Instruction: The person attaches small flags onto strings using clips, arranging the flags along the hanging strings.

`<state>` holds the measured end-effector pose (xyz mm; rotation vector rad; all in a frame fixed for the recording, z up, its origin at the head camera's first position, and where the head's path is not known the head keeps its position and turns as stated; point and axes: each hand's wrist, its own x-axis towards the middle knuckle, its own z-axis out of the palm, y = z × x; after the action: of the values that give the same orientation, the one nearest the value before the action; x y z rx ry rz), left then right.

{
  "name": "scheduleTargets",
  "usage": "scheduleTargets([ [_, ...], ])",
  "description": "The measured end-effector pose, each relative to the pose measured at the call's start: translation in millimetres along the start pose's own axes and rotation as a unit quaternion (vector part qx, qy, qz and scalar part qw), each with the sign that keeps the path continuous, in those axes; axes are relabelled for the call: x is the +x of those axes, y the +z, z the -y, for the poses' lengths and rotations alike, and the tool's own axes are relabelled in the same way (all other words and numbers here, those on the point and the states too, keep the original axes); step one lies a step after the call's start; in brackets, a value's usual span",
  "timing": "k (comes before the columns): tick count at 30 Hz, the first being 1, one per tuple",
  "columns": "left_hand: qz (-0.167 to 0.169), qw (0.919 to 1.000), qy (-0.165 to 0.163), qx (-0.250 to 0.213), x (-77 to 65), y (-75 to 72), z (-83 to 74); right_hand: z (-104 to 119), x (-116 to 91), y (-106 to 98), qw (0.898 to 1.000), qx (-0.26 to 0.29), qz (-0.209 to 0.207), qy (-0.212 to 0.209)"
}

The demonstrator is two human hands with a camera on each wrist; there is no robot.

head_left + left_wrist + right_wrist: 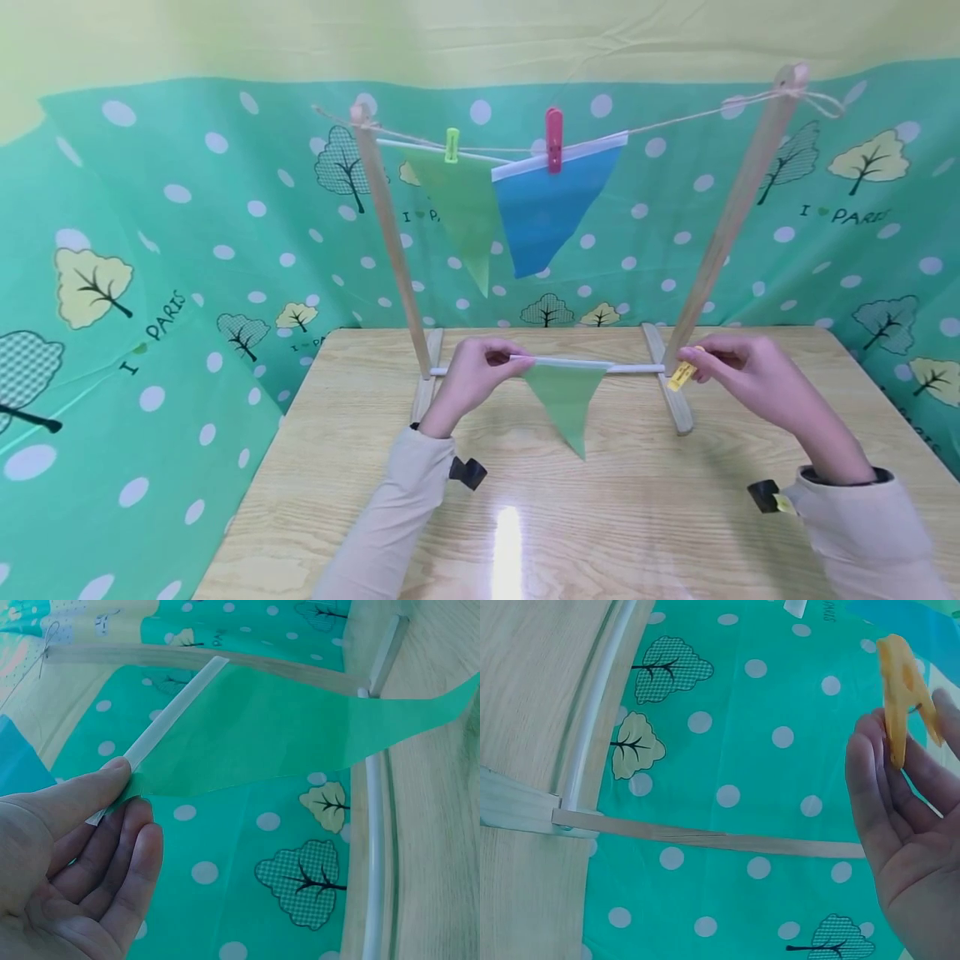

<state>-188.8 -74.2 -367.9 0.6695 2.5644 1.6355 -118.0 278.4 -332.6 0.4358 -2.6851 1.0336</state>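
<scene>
My left hand (474, 377) pinches one end of the white top edge of a green triangular pennant (567, 398) between thumb and index finger. The pennant hangs point down over the table, below the string. In my right hand (753, 382) is a yellow clothespin (897, 684), gripped by its handle ends between thumb and fingers, its tip pointing away from the palm. Above, on a string (690, 119), a blue pennant (557, 207) hangs from a pink clothespin (554, 137). Left of it, a second green pennant (459, 193) hangs from a light green clothespin (452, 145), partly behind the blue one.
The string runs between a left wooden post (392, 237) and a right wooden post (731, 221), both on wooden feet. A white bar (637, 368) joins the posts low down on the wood-grain table (315, 475). Behind hangs a green dotted cloth (300, 208) with tree prints.
</scene>
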Motion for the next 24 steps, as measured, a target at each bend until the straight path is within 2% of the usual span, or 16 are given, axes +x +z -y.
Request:
scheduleTargets([
  [8, 0.003, 0.9999, 0.003, -0.013, 3.8, 2.8, -4.3, 2, 2, -2, 1.0, -0.002, -0.018, 0.015],
  [16, 0.0, 1.0, 0.006, -0.006, 5.4, 4.7, -10.7, 6, 5, -3, 0.996, 0.013, -0.071, 0.045],
  [24, -0.007, 0.9998, 0.015, -0.012, 10.8, 9.8, -17.4, 5, 7, -8, 0.992, 0.03, -0.116, 0.044],
])
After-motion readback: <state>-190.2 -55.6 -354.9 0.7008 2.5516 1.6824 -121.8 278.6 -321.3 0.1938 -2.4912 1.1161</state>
